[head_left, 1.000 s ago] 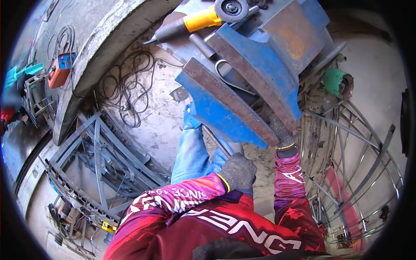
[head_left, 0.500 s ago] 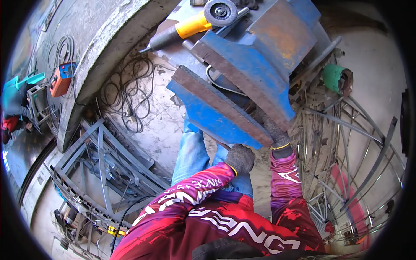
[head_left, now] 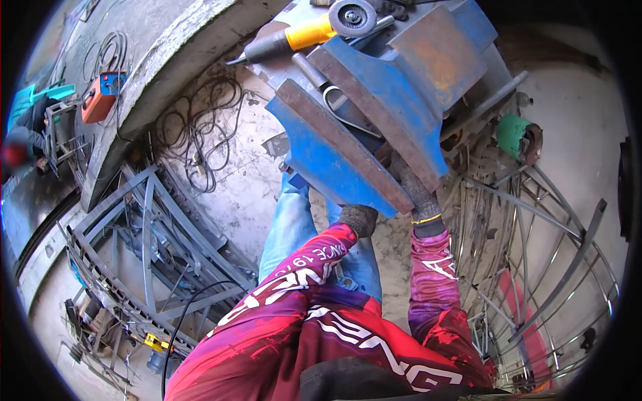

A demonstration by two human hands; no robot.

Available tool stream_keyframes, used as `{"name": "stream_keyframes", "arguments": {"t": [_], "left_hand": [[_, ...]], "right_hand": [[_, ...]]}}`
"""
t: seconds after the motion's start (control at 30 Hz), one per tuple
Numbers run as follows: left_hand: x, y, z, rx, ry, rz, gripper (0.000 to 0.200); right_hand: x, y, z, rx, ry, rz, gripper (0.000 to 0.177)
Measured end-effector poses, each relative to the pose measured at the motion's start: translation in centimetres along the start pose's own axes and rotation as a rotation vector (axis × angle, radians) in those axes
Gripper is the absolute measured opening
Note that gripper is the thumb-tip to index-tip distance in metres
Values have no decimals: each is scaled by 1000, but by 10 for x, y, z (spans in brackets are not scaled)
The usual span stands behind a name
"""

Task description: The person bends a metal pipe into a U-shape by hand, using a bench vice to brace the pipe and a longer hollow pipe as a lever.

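Note:
A big blue bench vise (head_left: 341, 150) fills the upper middle, its brown-edged jaws apart. A thin bent metal rod (head_left: 349, 122) lies in the gap between them. My left hand (head_left: 359, 219), in a dark knit glove, is closed under the near jaw's lower edge, where the vise handle runs; the jaw partly covers its fingers. My right hand (head_left: 417, 192), gloved with a yellow cuff line, reaches into the right end of the gap between the jaws. Its fingertips are hidden, so what they touch cannot be seen.
A yellow angle grinder (head_left: 304, 35) lies on the bench behind the vise. Cables (head_left: 200, 134) coil on the floor. Steel frames (head_left: 150, 247) stand at left, curved metal bars (head_left: 568, 234) at right. Beyond an orange box (head_left: 102, 97), another person (head_left: 30, 130) is at far left.
My left hand has moved up and left, further under the near jaw. My right hand remains at the jaws' right end. The view has shifted slightly.

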State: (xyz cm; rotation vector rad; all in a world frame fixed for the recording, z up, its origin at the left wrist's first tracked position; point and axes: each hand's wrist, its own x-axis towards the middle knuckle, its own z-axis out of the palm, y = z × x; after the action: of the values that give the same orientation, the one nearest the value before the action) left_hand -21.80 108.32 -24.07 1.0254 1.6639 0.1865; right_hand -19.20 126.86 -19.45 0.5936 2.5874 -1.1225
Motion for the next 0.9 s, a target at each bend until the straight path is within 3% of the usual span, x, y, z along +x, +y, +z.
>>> {"name": "stream_keyframes", "arguments": {"t": [0.17,0.23,0.3,0.43,0.5,0.57,0.6,0.63,0.67,0.73,0.9], "left_hand": [[10,-4,16,75,59,6,31],[16,-9,31,173,336,87,22],[17,-11,38,169,396,96,22],[15,-10,32,211,433,104,21],[0,-1,19,194,493,77,21],[-2,3,12,172,551,54,20],[2,2,10,205,439,61,19],[4,0,12,240,326,67,18],[3,-2,14,246,323,68,18],[6,-11,29,38,457,57,23],[28,-33,71,-100,655,223,38]], "right_hand": [[-1,-1,0,-98,106,-160,39],[-1,-8,-8,-111,158,-210,38],[-3,-31,-27,-359,107,-236,36],[-18,-26,-22,-417,33,-131,35],[-32,-12,0,161,44,82,28],[-49,-7,26,271,128,40,26],[-55,-11,37,384,202,-4,23],[-58,-37,21,510,55,232,22],[-60,-50,19,515,59,233,22],[-66,-65,21,716,-88,567,25],[-77,-53,49,639,-10,339,28]]}}
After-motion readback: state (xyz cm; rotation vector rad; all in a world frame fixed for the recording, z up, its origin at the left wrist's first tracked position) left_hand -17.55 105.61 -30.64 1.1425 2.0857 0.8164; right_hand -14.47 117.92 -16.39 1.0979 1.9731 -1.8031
